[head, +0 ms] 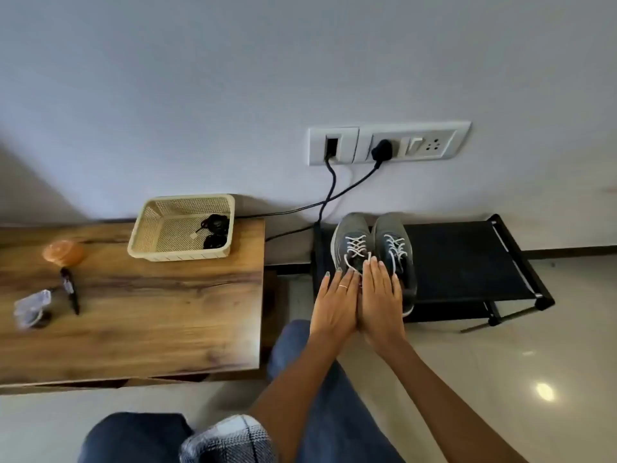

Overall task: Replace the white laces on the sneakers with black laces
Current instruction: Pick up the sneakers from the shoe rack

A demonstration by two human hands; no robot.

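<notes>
On the black rack (467,259) right of centre under the wall socket, my grey sneakers (374,248) sit white-laced, my left hand (335,302) and right hand (380,300) flat and empty at their heels, so unlacing comes first, while the black laces (215,228) wait in the basket (147,225) centre-left.

Your left hand (335,304) and right hand (380,300) lie flat, side by side, over the grey sneakers (374,248) on the black rack (467,259). White laces (356,246) are threaded; black laces (215,230) sit in the basket (157,225).
</notes>
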